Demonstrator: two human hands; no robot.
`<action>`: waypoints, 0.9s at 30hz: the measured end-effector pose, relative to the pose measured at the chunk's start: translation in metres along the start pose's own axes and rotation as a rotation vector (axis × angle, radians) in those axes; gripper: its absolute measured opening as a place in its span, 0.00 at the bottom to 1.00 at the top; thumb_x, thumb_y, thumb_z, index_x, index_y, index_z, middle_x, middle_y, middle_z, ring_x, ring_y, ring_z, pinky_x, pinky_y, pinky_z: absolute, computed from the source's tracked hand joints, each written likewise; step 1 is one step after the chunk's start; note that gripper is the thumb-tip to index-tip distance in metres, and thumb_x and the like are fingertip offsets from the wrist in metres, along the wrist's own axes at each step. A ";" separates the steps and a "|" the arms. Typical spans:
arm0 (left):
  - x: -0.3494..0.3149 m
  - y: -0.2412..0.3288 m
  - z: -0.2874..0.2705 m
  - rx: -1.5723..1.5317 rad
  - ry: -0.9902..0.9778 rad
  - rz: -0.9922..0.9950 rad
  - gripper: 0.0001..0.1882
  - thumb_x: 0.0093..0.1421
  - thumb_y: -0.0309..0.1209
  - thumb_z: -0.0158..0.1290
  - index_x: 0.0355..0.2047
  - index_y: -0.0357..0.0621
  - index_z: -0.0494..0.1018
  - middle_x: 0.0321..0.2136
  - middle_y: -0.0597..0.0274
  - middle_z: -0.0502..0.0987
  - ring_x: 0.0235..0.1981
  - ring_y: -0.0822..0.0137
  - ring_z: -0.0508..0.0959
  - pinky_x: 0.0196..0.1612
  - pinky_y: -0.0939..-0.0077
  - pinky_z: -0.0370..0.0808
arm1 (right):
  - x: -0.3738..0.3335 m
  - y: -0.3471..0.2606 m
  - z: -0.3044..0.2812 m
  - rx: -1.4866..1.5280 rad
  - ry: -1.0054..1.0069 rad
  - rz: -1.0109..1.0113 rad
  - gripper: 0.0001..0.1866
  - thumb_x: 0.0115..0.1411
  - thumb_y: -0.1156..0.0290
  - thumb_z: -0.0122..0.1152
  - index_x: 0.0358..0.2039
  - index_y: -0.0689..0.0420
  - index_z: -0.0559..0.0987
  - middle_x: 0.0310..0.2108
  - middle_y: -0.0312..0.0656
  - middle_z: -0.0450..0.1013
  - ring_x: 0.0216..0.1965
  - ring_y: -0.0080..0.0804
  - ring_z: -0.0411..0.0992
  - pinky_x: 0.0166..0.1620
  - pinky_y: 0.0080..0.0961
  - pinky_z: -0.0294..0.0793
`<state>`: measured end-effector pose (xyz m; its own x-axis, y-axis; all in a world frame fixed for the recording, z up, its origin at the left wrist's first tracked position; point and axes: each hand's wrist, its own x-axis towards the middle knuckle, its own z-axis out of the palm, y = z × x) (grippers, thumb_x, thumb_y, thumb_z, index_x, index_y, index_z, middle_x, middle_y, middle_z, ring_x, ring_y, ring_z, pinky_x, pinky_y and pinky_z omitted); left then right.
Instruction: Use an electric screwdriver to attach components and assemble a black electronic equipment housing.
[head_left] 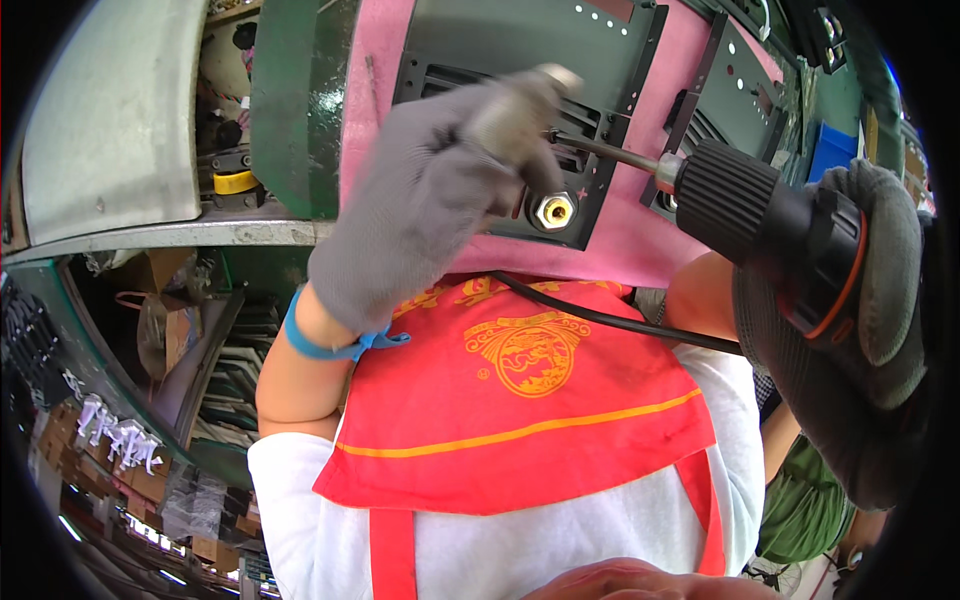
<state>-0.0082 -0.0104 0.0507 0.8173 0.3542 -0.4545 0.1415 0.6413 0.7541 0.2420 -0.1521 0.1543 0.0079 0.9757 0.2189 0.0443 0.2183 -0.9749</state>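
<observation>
My right hand (870, 270), in a grey glove, grips a black power screwdriver (770, 220) with an orange ring. Its long metal bit (615, 152) points left toward my left hand (440, 180), also gloved. The left fingers are curled by the bit's tip and partly blurred, so what they pinch is hidden. Both hands are over a black metal panel (520, 40) with slots and small holes. A hex nut with a brass-coloured centre (554, 211) sits at the panel's near edge, just below my left fingertips.
A pink mat (372, 60) lies under the panel, and a second black panel (735, 90) is to the right. A black cable (620, 325) crosses my red apron (520, 430). At left are a pale board (110, 130) and a yellow tape roll (235, 182). A blue bin (832, 150) stands far right.
</observation>
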 end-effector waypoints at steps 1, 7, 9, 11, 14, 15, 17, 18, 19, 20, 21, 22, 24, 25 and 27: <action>-0.005 -0.004 -0.003 0.101 0.171 0.158 0.26 0.65 0.49 0.51 0.52 0.40 0.74 0.22 0.75 0.67 0.22 0.84 0.62 0.24 0.88 0.58 | 0.005 -0.001 0.030 0.012 0.002 0.000 0.17 0.58 0.48 0.60 0.31 0.45 0.67 0.27 0.30 0.60 0.34 0.24 0.59 0.42 0.34 0.65; -0.024 -0.034 -0.017 1.238 0.177 0.703 0.19 0.47 0.36 0.67 0.39 0.42 0.78 0.20 0.64 0.66 0.20 0.66 0.67 0.23 0.74 0.65 | 0.006 0.013 0.031 0.012 0.058 0.039 0.17 0.58 0.48 0.60 0.30 0.45 0.67 0.27 0.30 0.60 0.34 0.24 0.59 0.42 0.34 0.65; -0.030 -0.050 -0.017 1.529 0.128 0.789 0.16 0.45 0.34 0.67 0.34 0.45 0.77 0.19 0.66 0.66 0.19 0.65 0.68 0.21 0.72 0.64 | -0.007 0.010 0.021 0.023 0.069 0.053 0.17 0.58 0.48 0.60 0.30 0.45 0.67 0.27 0.30 0.60 0.34 0.24 0.59 0.42 0.34 0.65; -0.032 -0.058 -0.016 1.538 0.158 0.817 0.15 0.45 0.34 0.67 0.33 0.46 0.77 0.18 0.67 0.65 0.18 0.66 0.68 0.20 0.72 0.63 | -0.007 0.019 0.028 0.033 0.087 0.070 0.17 0.58 0.48 0.60 0.30 0.45 0.67 0.27 0.30 0.60 0.34 0.24 0.59 0.42 0.34 0.65; -0.040 -0.062 -0.020 1.552 0.179 0.828 0.14 0.46 0.33 0.65 0.33 0.44 0.77 0.19 0.67 0.65 0.19 0.67 0.68 0.20 0.73 0.63 | -0.034 0.002 0.000 0.037 0.100 0.102 0.17 0.58 0.48 0.61 0.30 0.45 0.67 0.27 0.30 0.60 0.34 0.24 0.59 0.42 0.34 0.65; -0.038 -0.061 -0.019 1.573 0.143 0.814 0.15 0.47 0.33 0.62 0.35 0.42 0.77 0.20 0.66 0.65 0.21 0.67 0.69 0.21 0.73 0.64 | -0.021 0.014 0.027 0.038 0.122 0.109 0.17 0.58 0.48 0.61 0.30 0.45 0.67 0.27 0.30 0.60 0.34 0.24 0.59 0.42 0.34 0.65; -0.040 -0.062 -0.022 1.552 0.148 0.811 0.15 0.47 0.33 0.62 0.35 0.42 0.77 0.19 0.66 0.65 0.20 0.67 0.69 0.21 0.73 0.64 | -0.024 0.017 0.021 0.044 0.126 0.125 0.17 0.58 0.48 0.61 0.30 0.45 0.67 0.27 0.30 0.60 0.34 0.24 0.59 0.42 0.34 0.65; -0.039 -0.062 -0.022 1.538 0.148 0.814 0.15 0.47 0.33 0.63 0.35 0.42 0.77 0.19 0.66 0.65 0.20 0.67 0.69 0.20 0.73 0.64 | -0.027 0.014 0.021 0.047 0.134 0.132 0.17 0.58 0.48 0.61 0.30 0.45 0.67 0.27 0.30 0.60 0.34 0.24 0.59 0.42 0.34 0.65; -0.039 -0.063 -0.023 1.536 0.143 0.809 0.15 0.47 0.33 0.63 0.35 0.42 0.77 0.19 0.66 0.65 0.20 0.67 0.69 0.20 0.73 0.64 | -0.029 0.013 0.025 0.050 0.140 0.138 0.17 0.58 0.48 0.61 0.30 0.45 0.67 0.27 0.30 0.60 0.34 0.24 0.59 0.42 0.34 0.65; -0.039 -0.063 -0.023 1.545 0.152 0.819 0.15 0.47 0.33 0.63 0.35 0.42 0.77 0.19 0.66 0.65 0.20 0.68 0.69 0.20 0.73 0.64 | -0.029 0.015 0.027 0.054 0.146 0.144 0.17 0.58 0.48 0.61 0.30 0.45 0.67 0.27 0.30 0.60 0.34 0.24 0.59 0.42 0.34 0.65; -0.038 -0.064 -0.023 1.553 0.162 0.830 0.15 0.47 0.33 0.63 0.35 0.42 0.77 0.19 0.67 0.65 0.20 0.68 0.69 0.20 0.73 0.63 | -0.030 0.019 0.024 0.056 0.151 0.149 0.17 0.58 0.48 0.61 0.29 0.45 0.67 0.27 0.30 0.60 0.34 0.24 0.59 0.42 0.34 0.65; -0.037 -0.063 -0.023 1.551 0.158 0.827 0.15 0.47 0.33 0.63 0.35 0.42 0.77 0.19 0.67 0.65 0.20 0.68 0.69 0.20 0.73 0.63 | -0.030 0.024 0.020 0.059 0.156 0.154 0.17 0.58 0.48 0.61 0.29 0.45 0.67 0.27 0.30 0.60 0.34 0.25 0.59 0.42 0.34 0.65; -0.036 -0.061 -0.022 1.542 0.148 0.843 0.15 0.47 0.33 0.63 0.35 0.43 0.77 0.19 0.67 0.65 0.20 0.68 0.69 0.20 0.74 0.64 | -0.033 0.017 0.029 0.066 0.162 0.163 0.17 0.57 0.48 0.61 0.29 0.45 0.67 0.27 0.30 0.60 0.34 0.25 0.59 0.42 0.34 0.65; -0.035 -0.061 -0.021 1.543 0.149 0.838 0.15 0.47 0.33 0.63 0.35 0.43 0.77 0.19 0.67 0.65 0.20 0.68 0.69 0.20 0.74 0.64 | -0.036 0.015 0.026 0.072 0.163 0.166 0.17 0.57 0.48 0.61 0.29 0.45 0.67 0.27 0.30 0.60 0.34 0.25 0.59 0.42 0.34 0.65; -0.035 -0.062 -0.021 1.550 0.136 0.838 0.14 0.47 0.33 0.62 0.34 0.44 0.76 0.19 0.67 0.65 0.20 0.69 0.69 0.20 0.75 0.64 | -0.037 0.021 0.016 0.080 0.163 0.173 0.17 0.57 0.48 0.61 0.29 0.45 0.67 0.27 0.30 0.60 0.34 0.25 0.59 0.42 0.34 0.65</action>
<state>-0.0575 -0.0486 0.0096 0.9046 0.3195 0.2822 0.1642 -0.8720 0.4611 0.2263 -0.1832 0.1248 0.1695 0.9845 0.0457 -0.0507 0.0550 -0.9972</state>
